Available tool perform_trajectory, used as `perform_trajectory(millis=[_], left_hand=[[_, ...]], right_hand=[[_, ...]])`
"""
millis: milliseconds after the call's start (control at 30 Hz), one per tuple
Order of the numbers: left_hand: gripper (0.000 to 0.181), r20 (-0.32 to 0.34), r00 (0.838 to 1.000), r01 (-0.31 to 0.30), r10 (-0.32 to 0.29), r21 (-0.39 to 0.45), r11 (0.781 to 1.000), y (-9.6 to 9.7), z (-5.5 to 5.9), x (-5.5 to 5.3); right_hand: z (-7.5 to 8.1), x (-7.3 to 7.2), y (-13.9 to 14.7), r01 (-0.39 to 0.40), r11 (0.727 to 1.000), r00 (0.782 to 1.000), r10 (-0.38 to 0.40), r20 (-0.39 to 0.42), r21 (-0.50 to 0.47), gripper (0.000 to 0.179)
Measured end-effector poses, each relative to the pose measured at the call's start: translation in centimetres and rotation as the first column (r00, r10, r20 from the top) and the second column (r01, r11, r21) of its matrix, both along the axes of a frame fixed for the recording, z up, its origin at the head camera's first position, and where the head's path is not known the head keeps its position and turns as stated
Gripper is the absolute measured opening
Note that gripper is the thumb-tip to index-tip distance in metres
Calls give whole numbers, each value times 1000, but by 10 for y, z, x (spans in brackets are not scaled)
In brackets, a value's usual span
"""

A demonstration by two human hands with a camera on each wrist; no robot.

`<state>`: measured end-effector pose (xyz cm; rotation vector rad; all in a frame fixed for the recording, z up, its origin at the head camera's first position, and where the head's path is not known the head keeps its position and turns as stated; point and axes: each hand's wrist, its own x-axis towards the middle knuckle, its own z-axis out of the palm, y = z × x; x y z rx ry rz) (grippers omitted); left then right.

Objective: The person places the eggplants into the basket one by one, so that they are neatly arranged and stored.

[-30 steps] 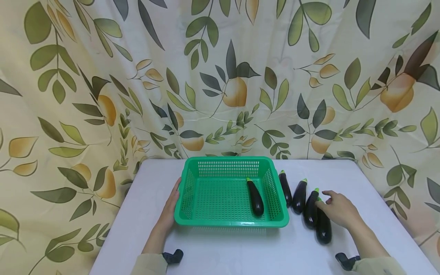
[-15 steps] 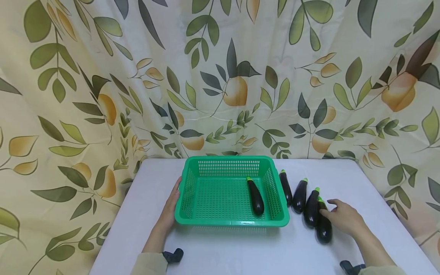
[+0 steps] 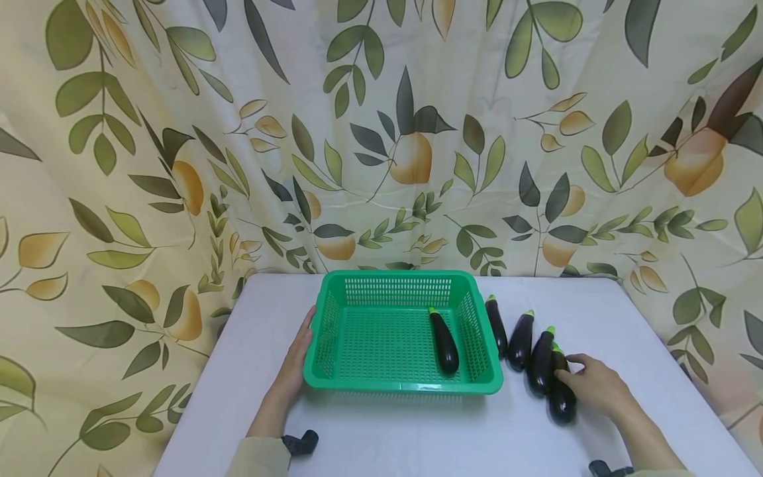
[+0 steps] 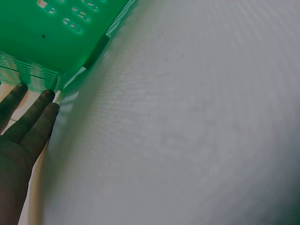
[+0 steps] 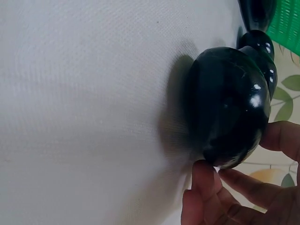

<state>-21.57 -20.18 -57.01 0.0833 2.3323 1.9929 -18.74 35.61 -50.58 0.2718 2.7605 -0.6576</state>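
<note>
A green plastic basket (image 3: 402,386) stands on the white-covered table, with one dark eggplant (image 3: 445,344) lying inside near its right wall. My left hand (image 3: 293,361) rests along the basket's left side; in the left wrist view its straight fingers (image 4: 35,117) reach up to the slotted wall. To the right of the basket, my right hand (image 3: 596,383) grips the nearest eggplant (image 3: 562,404), thumb across its top and fingers at its right side. The right wrist view shows that eggplant's glossy round end (image 5: 229,103) close over its shadow, between thumb and fingertips.
Beside the held one lie a third eggplant (image 3: 540,364), another eggplant (image 3: 520,341) and a slim eggplant (image 3: 496,328) against the basket's right side. A leaf-patterned curtain (image 3: 381,165) hangs behind the table (image 3: 411,437).
My right hand has come down from the stem end toward the middle of the nearest eggplant, and its fingers have closed round it. The left hand and the basket have stayed in place.
</note>
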Motion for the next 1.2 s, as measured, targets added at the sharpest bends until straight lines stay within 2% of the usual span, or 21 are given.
perform_trajectory(millis=[567, 667, 767, 867, 1000, 1200], left_hand=[[47, -7, 1000, 13, -13, 1, 1000, -1, -1, 0], [46, 2, 1000, 31, -31, 15, 999, -1, 4, 2], [46, 21, 998, 51, -51, 20, 999, -1, 17, 7], [47, 16, 999, 40, -40, 15, 999, -1, 14, 6], [48, -6, 1000, 6, -6, 2, 1000, -1, -2, 0], [48, -11, 1000, 0, 0, -10, 1000, -2, -2, 0]], right_hand=[[-6, 2, 1, 57, 992, 996, -49, 71, -111, 79], [-4, 1, 2, 59, 992, 996, -52, 66, -113, 79], [-3, 1, 3, 58, 992, 997, -51, 60, -111, 79], [-1, 2, 4, 56, 992, 997, -50, 55, -110, 78], [2, 3, 5, 54, 992, 998, -48, 49, -111, 79], [3, 3, 9, 52, 992, 998, -48, 38, -117, 80]])
